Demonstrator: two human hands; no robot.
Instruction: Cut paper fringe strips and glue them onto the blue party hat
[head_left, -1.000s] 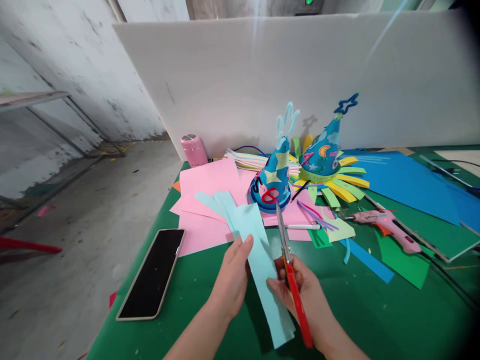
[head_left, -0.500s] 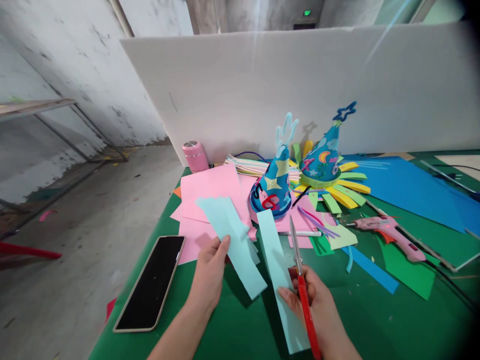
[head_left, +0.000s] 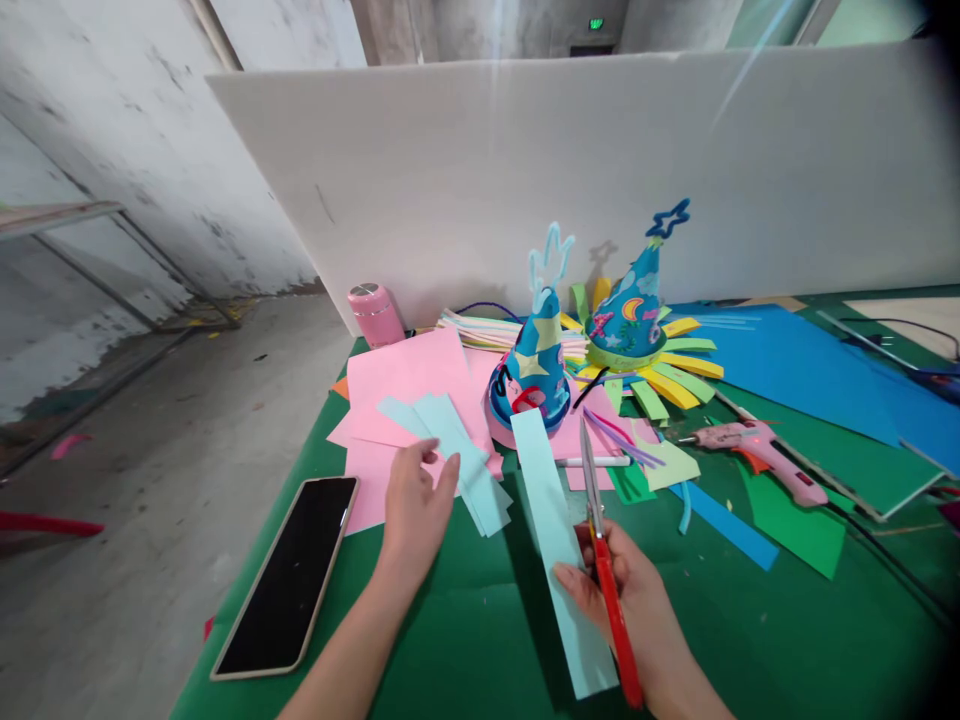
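My right hand grips a long light-blue paper strip between thumb and fingers. Red-handled scissors are held in the same hand, their blades pointing away from me and looking closed. My left hand is empty, with thumb and fingers apart. Just beyond its fingertips, several light-blue paper pieces lie partly on pink paper sheets and partly on the green table. Behind the strip stands a blue cone party hat with yellow stars and a pale-blue pipe-cleaner topper.
A phone lies at the left table edge. A second cone hat with yellow and green paper strips stands behind. A pink glue gun with its cord lies right, near blue sheets. A pink bottle stands by the white board.
My left hand has let go of a light-blue paper piece, which now lies with the others on the pile. My right hand keeps the strip and scissors. The view has shifted slightly.
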